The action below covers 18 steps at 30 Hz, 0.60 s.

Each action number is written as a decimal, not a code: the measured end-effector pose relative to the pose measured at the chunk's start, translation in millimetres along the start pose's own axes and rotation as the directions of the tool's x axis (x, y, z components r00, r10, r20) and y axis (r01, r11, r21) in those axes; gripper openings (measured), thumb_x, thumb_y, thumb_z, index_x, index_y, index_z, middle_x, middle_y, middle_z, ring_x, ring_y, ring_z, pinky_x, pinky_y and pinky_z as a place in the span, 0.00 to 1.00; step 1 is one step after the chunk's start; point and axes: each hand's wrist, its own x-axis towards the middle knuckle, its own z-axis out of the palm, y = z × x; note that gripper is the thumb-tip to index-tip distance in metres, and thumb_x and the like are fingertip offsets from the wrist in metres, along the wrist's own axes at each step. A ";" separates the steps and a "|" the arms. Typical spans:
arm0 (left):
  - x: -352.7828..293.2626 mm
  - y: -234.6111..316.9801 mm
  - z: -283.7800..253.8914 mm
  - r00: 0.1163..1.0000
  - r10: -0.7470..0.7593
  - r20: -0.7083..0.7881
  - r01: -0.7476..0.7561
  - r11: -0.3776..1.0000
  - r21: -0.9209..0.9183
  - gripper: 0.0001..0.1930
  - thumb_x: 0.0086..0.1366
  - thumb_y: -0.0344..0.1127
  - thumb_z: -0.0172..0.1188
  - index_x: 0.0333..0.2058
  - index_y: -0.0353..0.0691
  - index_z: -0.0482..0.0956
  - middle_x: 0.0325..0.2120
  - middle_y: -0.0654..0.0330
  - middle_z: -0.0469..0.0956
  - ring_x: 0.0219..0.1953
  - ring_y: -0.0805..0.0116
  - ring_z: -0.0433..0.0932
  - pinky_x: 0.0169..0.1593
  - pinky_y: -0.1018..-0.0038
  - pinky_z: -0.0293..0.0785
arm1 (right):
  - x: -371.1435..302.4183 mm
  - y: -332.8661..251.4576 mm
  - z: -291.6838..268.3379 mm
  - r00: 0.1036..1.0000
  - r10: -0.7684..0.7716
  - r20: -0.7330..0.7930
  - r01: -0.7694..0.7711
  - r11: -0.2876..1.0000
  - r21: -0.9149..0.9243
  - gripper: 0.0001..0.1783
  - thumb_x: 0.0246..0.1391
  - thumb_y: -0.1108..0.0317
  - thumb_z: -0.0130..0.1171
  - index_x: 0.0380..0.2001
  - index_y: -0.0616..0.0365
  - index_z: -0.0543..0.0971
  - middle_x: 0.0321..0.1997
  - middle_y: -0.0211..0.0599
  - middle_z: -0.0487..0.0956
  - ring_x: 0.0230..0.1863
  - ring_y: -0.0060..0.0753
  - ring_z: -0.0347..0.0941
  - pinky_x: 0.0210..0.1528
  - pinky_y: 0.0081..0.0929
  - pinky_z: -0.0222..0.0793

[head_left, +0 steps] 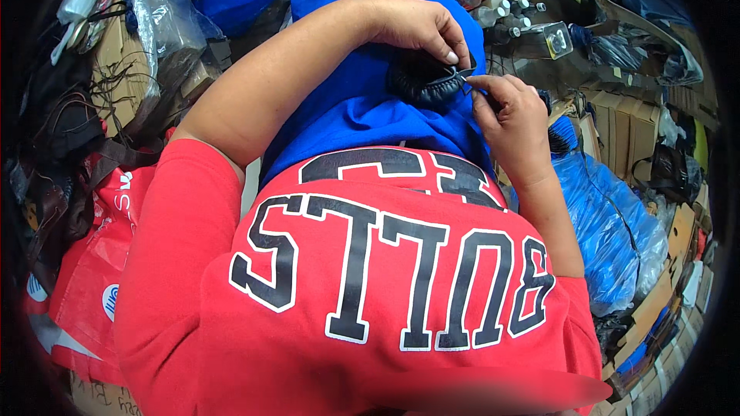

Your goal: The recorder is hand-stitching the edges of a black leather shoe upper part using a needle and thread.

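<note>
A small, shiny black leather-like piece (pixel 425 83) with gathered folds rests on the blue cloth over my lap. Its exact kind is unclear. My left hand (pixel 424 29) reaches over it from above, thumb and fingers closed at its right edge. Thin dark cord ends (pixel 462 75) stick out at that edge, between the two hands. My right hand (pixel 515 119) comes in from the right with thumb and index finger pinched at the cord. Part of the black piece is hidden under my left hand.
Blue cloth (pixel 362 127) covers my legs. Several small bottles (pixel 512 8) stand at the upper right, near a clear container (pixel 549 40). Blue plastic bags (pixel 605 223) and cardboard (pixel 626 127) lie to the right. A red bag (pixel 96 262) and clear plastic wrap (pixel 158 23) are on the left.
</note>
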 end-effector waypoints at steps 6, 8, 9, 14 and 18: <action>2.1 0.4 0.1 0.999 -0.026 -0.027 0.028 0.998 0.061 0.13 0.59 0.32 0.59 0.42 0.33 0.79 0.37 0.61 0.80 0.40 0.75 0.75 0.50 0.77 0.68 | 6.1 2.3 2.8 0.997 -0.079 -0.021 0.079 0.997 -0.017 0.06 0.46 0.71 0.59 0.30 0.55 0.81 0.23 0.40 0.76 0.28 0.42 0.73 0.34 0.34 0.65; 2.2 -0.2 0.5 0.998 -0.048 -0.044 0.050 0.998 0.050 0.13 0.59 0.32 0.59 0.42 0.33 0.79 0.37 0.61 0.80 0.40 0.75 0.75 0.50 0.77 0.68 | 6.5 11.3 3.3 0.999 0.001 0.042 -0.006 0.992 0.128 0.07 0.47 0.73 0.59 0.32 0.54 0.81 0.24 0.39 0.75 0.28 0.40 0.73 0.35 0.31 0.65; 2.3 -0.8 0.9 0.997 -0.051 -0.059 0.054 0.998 0.038 0.13 0.59 0.33 0.60 0.42 0.33 0.79 0.37 0.62 0.80 0.40 0.75 0.75 0.50 0.77 0.68 | 5.8 17.9 2.0 0.989 0.086 0.121 -0.115 0.959 0.261 0.08 0.48 0.74 0.59 0.33 0.54 0.81 0.24 0.39 0.75 0.28 0.38 0.73 0.36 0.28 0.65; 1.9 -2.7 -0.1 1.000 0.000 -0.007 0.001 0.996 0.092 0.14 0.60 0.34 0.60 0.43 0.34 0.79 0.37 0.62 0.80 0.40 0.75 0.75 0.50 0.77 0.69 | 6.1 53.0 12.8 0.960 0.108 0.259 -0.227 0.840 0.492 0.10 0.50 0.76 0.58 0.37 0.53 0.81 0.32 0.31 0.72 0.37 0.23 0.69 0.39 0.20 0.62; 3.8 -2.9 -1.2 0.999 0.012 0.032 -0.016 0.991 0.131 0.14 0.59 0.34 0.60 0.43 0.34 0.79 0.37 0.61 0.80 0.41 0.75 0.75 0.50 0.77 0.68 | 6.4 71.5 24.1 0.932 0.064 0.357 -0.313 0.642 0.700 0.09 0.53 0.75 0.57 0.38 0.57 0.79 0.35 0.26 0.72 0.39 0.18 0.66 0.43 0.17 0.60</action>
